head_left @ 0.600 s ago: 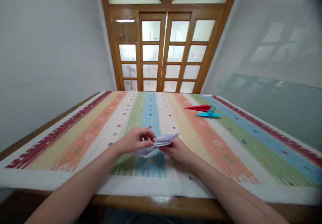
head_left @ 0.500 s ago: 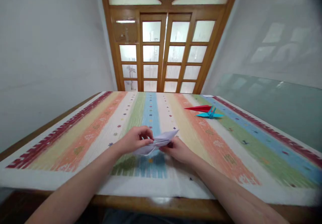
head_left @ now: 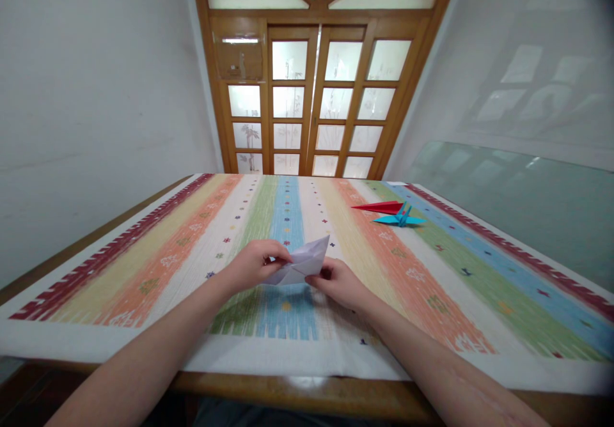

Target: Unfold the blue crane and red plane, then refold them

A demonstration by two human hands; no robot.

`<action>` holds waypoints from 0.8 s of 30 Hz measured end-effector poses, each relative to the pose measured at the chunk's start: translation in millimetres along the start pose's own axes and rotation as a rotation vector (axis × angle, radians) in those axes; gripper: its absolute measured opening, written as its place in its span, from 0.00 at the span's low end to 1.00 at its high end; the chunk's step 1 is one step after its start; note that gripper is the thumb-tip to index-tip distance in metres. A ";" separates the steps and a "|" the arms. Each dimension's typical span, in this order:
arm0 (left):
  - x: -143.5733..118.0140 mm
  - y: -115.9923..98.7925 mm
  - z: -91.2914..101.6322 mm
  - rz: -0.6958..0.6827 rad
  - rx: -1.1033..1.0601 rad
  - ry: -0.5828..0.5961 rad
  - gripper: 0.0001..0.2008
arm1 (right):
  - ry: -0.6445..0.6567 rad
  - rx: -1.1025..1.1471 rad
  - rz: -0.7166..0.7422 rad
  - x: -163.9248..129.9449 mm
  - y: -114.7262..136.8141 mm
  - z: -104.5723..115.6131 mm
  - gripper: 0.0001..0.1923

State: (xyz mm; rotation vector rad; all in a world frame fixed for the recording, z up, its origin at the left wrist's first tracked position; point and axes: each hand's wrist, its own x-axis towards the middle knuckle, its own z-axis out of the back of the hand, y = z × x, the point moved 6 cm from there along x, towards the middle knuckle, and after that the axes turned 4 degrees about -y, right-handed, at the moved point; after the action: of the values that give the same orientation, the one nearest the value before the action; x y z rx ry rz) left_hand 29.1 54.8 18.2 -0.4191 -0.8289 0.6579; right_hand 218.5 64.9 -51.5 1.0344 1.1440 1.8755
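Note:
Between my two hands is a folded sheet of white paper, its pointed corner tilted up to the right. My left hand pinches its left side between thumb and fingers. On the right side, my right hand grips the lower edge, thumb and fingers closed on it. The paper is held just above the striped tablecloth, over the blue stripe. Parts of the paper behind my left fingers are hidden.
Farther back on the right lie a red paper plane and a blue origami crane, close together. A wooden table edge runs along the front. Beyond the table stand wooden glazed doors, and a glass panel leans at the right wall.
The white paper has turned between my hands and now shows a broader folded face, with its tip pointing more upward. Both hands have stayed nearly in place. The plane and crane have not moved.

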 end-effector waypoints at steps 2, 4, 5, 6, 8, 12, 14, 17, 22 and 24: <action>-0.3 -0.8 1.1 0.012 0.021 -0.007 0.11 | -0.047 -0.009 -0.008 1.2 -1.3 3.9 0.12; -1.1 -2.3 0.6 0.000 0.032 0.004 0.12 | -0.101 -0.040 -0.009 2.1 -1.0 8.5 0.12; -1.6 -2.8 -0.7 -0.012 0.034 0.015 0.12 | -0.125 -0.066 -0.006 2.3 0.0 10.5 0.12; -2.2 -2.7 -2.5 -0.021 0.038 0.028 0.12 | -0.143 -0.094 -0.001 2.2 1.5 12.0 0.11; -3.1 -0.7 -6.6 -0.026 0.071 0.040 0.10 | -0.162 -0.148 0.003 1.3 4.9 13.3 0.09; -3.3 3.7 -7.9 -0.027 0.261 -0.070 0.05 | -0.174 -0.200 -0.014 -2.0 10.9 12.3 0.07; -3.7 3.6 -5.0 -0.024 0.359 -0.150 0.05 | -0.192 -0.219 -0.010 -3.5 14.4 12.4 0.07; -4.5 0.0 -3.5 -0.055 0.420 -0.186 0.05 | -0.224 -0.260 0.016 -4.8 20.9 13.6 0.06; -5.9 -7.9 -5.0 -0.157 0.391 -0.211 0.04 | -0.270 -0.235 0.013 -5.5 23.6 16.9 0.07; -6.5 -9.7 -5.5 -0.186 0.370 -0.229 0.04 | -0.291 -0.207 0.011 -6.0 22.8 18.3 0.06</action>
State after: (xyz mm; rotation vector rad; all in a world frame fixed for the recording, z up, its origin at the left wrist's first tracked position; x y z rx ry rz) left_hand 33.8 42.8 17.0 0.0696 -0.9268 0.6756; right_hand 233.9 58.0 -26.8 1.1501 0.7617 1.7396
